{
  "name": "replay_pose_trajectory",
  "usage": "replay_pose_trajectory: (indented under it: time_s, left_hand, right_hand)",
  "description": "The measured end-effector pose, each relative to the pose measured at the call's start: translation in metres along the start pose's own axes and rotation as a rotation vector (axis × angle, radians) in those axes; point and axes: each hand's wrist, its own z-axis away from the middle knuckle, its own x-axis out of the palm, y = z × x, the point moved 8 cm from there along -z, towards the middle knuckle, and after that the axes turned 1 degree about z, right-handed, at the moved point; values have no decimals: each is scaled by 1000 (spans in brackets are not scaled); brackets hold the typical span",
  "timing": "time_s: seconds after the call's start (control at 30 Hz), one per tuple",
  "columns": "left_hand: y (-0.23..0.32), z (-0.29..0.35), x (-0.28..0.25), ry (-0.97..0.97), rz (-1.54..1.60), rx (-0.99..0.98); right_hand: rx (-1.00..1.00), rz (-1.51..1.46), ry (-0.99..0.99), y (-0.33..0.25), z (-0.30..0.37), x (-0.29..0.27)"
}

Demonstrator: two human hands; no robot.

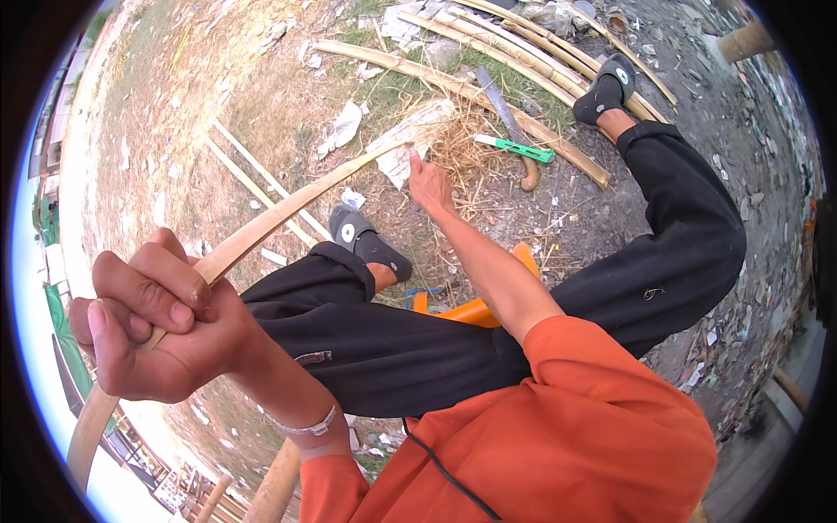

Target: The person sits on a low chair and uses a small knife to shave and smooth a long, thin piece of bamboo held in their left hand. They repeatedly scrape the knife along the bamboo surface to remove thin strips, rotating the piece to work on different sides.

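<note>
A long, pale bamboo strip [279, 213] slants from the lower left up toward the middle of the head view. My left hand [166, 318] is wrapped round it in a fist, raised close to the camera, with the strip's near end running on below. At the strip's far, thinner end is my right hand [430, 183], its fingers curled and its thumb tip against the strip. Just beyond lie a crumpled pale sheet [410, 131] and a heap of straw-like shavings [471, 148]. To the right of the shavings rest a green utility knife [516, 148] and a machete [501, 105] with a curved wooden handle.
Split bamboo poles [514, 48] lie across the ground at the top, one beside the machete. Two thin strips [261, 179] lie left of my left shoe [366, 237]. Something orange [471, 312] shows between my legs. Litter is scattered over the dirt.
</note>
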Motion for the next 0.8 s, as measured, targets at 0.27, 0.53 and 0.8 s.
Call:
replay_pose_trajectory:
  time_s: [0.27, 0.53, 0.8]
  left_hand:
    - [-1, -1, 8, -70, 155, -36]
    - [-4, -6, -2, 11, 79, -34]
    - [2, -5, -4, 66, -82, 46]
  right_hand:
    - [107, 159, 8, 32, -14, 10]
    - [100, 132, 94, 28, -12, 0]
    - [-251, -101, -12, -57, 68, -28]
